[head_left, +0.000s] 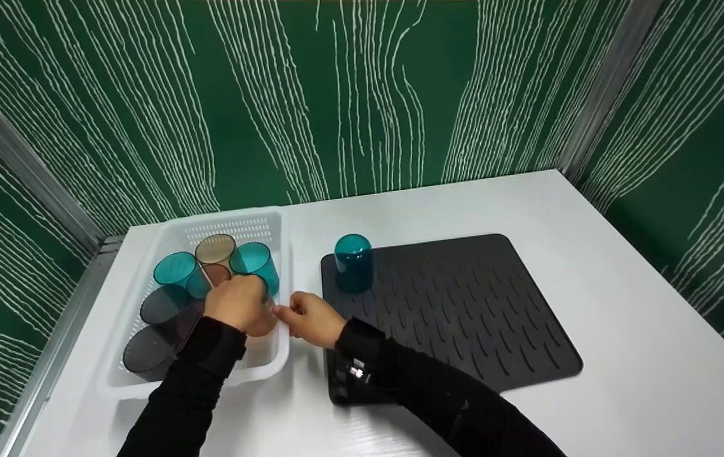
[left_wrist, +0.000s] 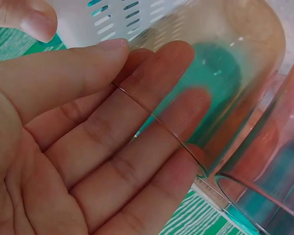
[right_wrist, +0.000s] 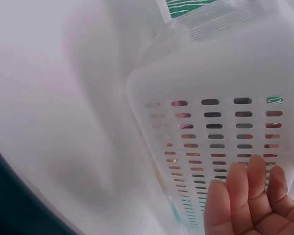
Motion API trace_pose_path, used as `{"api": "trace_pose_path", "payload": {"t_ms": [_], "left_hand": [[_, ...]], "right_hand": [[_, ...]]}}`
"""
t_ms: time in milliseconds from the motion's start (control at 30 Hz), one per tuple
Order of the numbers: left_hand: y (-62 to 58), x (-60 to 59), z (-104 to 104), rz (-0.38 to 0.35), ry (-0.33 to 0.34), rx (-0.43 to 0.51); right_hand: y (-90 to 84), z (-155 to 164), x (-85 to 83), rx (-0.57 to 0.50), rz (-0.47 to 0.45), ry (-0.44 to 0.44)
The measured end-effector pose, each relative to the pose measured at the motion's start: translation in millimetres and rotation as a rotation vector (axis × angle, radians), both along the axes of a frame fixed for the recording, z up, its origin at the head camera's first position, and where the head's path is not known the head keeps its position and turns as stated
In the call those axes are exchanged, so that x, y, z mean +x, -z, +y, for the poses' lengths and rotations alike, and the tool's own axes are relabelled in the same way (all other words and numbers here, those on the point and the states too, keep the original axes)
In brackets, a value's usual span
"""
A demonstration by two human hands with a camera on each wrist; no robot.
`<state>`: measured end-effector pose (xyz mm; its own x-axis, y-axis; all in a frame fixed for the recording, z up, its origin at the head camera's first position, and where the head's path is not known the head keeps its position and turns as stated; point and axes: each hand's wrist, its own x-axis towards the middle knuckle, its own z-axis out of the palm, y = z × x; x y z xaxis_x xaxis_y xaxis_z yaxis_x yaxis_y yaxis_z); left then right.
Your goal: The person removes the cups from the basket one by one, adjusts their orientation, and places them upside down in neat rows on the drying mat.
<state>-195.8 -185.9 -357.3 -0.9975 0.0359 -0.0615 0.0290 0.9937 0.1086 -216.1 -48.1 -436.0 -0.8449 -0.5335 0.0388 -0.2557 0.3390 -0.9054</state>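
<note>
A white slotted basket [head_left: 165, 241] at the table's left holds several tumblers lying on their sides: teal [head_left: 174, 270], brown [head_left: 214, 249] and dark grey [head_left: 162, 304]. My left hand [head_left: 238, 303] is down inside the basket. It grips a clear pinkish tumbler [left_wrist: 235, 58], with the fingers [left_wrist: 152, 112] along its wall at the rim and the thumb [left_wrist: 29, 19] apart above. Another tinted tumbler [left_wrist: 279, 161] lies against it. My right hand [head_left: 308, 317] is at the basket's right rim and pinches it; its other fingers [right_wrist: 250, 196] curl beside the slotted outer wall [right_wrist: 210, 73].
A black ribbed mat [head_left: 463, 304] lies to the right of the basket, with one teal tumbler [head_left: 354, 262] upside down on its far left corner. Green patterned walls close in the white table [head_left: 590, 209] at the back and on both sides.
</note>
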Motion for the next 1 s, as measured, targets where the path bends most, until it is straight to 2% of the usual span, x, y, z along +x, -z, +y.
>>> {"api": "trace_pose_path", "payload": {"t_ms": [367,567,767,1000], "left_hand": [[-0.2,4.0,-0.5,0.054,0.031,-0.024],[-3.6,7.7,-3.5,0.095,0.026,0.041],[-12.7,8.8,-6.1,0.124,0.021,0.088],[-31.2,14.8,-9.7,0.231,0.011,0.191]], "right_hand": [[-0.1,1.0,0.2,0.01,0.034,-0.022],[-1.2,3.1,0.4,0.018,0.008,-0.022],[-0.3,4.5,1.7,0.01,-0.004,-0.029],[1.1,7.6,1.1,-0.047,-0.043,-0.036]]}}
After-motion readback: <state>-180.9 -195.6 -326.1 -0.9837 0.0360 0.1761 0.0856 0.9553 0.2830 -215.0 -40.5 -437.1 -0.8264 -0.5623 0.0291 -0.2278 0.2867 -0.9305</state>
